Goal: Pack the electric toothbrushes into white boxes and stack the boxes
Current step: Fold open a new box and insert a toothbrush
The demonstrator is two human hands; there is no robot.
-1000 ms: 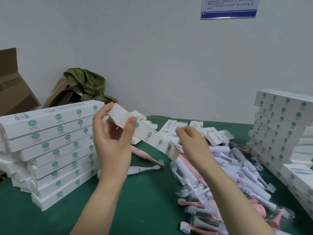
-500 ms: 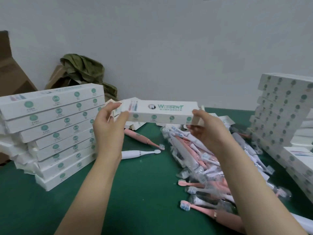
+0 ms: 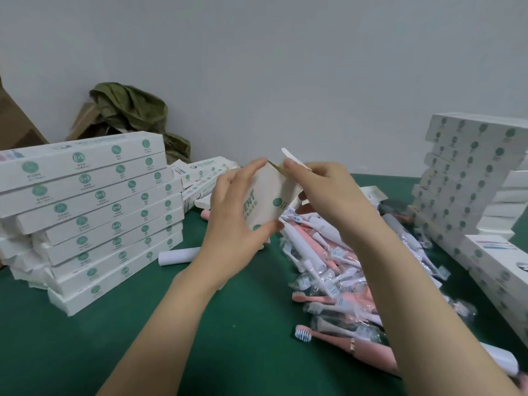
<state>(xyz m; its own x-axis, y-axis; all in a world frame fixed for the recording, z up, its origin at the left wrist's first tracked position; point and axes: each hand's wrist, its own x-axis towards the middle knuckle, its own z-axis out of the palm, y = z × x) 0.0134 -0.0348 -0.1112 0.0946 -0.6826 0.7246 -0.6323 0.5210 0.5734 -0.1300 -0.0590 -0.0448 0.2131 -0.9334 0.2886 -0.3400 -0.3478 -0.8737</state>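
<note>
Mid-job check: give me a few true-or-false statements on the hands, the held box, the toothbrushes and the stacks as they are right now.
1. The left hand grips a white box. True.
2. The box's end flap is tucked shut. False: the flap stands open, with the right hand holding it.
3. The toothbrush pile lies left of the held box. False: the toothbrush pile lies to its right, beneath the right forearm.
4. Box stacks stand on both sides. True: a left stack and a right stack.
</note>
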